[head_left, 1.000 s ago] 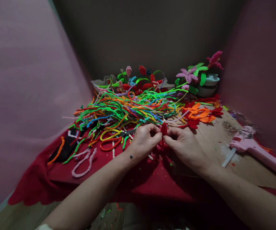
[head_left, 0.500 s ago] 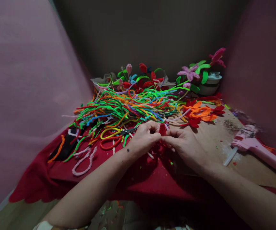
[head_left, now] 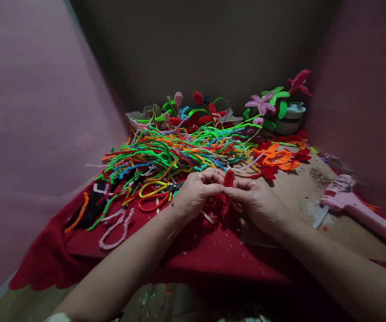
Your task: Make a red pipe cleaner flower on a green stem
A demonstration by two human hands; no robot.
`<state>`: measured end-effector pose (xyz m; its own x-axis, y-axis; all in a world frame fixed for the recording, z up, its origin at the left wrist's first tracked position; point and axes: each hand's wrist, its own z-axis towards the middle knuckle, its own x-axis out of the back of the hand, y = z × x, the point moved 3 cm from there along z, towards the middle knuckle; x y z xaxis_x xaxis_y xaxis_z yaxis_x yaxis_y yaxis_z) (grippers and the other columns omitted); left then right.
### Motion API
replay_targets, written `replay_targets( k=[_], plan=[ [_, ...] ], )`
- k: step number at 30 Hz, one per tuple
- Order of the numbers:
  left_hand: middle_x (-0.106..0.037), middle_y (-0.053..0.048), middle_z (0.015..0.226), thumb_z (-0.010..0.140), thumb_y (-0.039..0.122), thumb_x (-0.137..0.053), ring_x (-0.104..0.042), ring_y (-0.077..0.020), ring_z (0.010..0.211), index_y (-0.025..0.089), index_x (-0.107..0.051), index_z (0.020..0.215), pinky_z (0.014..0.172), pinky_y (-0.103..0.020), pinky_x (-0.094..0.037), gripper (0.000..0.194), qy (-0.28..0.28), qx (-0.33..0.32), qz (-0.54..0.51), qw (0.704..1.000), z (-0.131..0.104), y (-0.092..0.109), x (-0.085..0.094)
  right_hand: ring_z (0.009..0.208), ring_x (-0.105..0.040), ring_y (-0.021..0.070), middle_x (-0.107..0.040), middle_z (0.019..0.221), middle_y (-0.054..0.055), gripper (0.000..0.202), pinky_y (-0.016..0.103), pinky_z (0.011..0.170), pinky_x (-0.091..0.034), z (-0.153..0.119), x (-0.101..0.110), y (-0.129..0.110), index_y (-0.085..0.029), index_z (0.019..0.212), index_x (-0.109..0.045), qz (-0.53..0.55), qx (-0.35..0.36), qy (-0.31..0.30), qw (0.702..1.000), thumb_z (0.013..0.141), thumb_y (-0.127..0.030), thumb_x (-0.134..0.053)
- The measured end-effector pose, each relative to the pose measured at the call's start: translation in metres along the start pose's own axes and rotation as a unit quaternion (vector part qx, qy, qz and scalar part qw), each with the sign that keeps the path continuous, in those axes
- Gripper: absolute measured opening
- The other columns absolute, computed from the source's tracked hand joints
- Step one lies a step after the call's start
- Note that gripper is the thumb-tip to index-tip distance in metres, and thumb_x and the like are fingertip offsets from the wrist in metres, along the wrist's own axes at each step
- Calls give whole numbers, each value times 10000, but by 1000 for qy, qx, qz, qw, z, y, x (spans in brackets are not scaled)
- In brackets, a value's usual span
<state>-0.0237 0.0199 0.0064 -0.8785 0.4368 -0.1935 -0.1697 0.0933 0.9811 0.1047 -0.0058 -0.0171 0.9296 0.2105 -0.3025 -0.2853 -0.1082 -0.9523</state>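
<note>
While both hands pinch it from opposite sides to steady it, the left hand [head_left: 196, 193] and right hand [head_left: 256, 201] hold a red pipe cleaner [head_left: 228, 178] just before the pipe cleaner pile [head_left: 179, 150].

Our forearms reach in from the lower edge and converge at the middle, bare to the wrists. Our left hand [head_left: 198, 193] is curled, knuckles up, thumb and fingertips pinched together. Our right hand [head_left: 256, 201] faces it, its pinched fingertips touching those of the left.
</note>
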Motion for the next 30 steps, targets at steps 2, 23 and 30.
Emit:
replay_targets(
  k=[2, 23, 30],
  plan=[
    [-585, 6, 734, 596, 103, -656, -550, -102, 672, 135, -623, 687, 679, -245, -433, 101, -4, 36, -21, 999, 0, 0, 0, 449, -312, 62, -435, 515, -57, 217, 235, 449, -190, -1, 0, -3, -145, 630, -555, -32, 6, 11, 999, 706, -304, -681],
    [-620, -6, 693, 696, 210, -655, -559, -120, 694, 160, -675, 660, 681, -238, -424, 65, 104, -154, 288, 940, -4, 19, -13, 417, -256, 61, -351, 436, -78, 120, 230, 419, -167, -5, -4, -9, -153, 561, -530, -98, -17, 34, 994, 661, -203, -573],
    [-557, 20, 605, 756, 328, -588, -446, -60, 494, 131, -616, 774, 493, -204, -346, 201, 94, -47, 118, 987, 12, 30, -1, 406, -307, 57, -413, 456, -58, 233, 224, 408, -212, -2, 6, -40, -164, 513, -496, -80, 14, 95, 992, 657, -273, -642]
  ],
)
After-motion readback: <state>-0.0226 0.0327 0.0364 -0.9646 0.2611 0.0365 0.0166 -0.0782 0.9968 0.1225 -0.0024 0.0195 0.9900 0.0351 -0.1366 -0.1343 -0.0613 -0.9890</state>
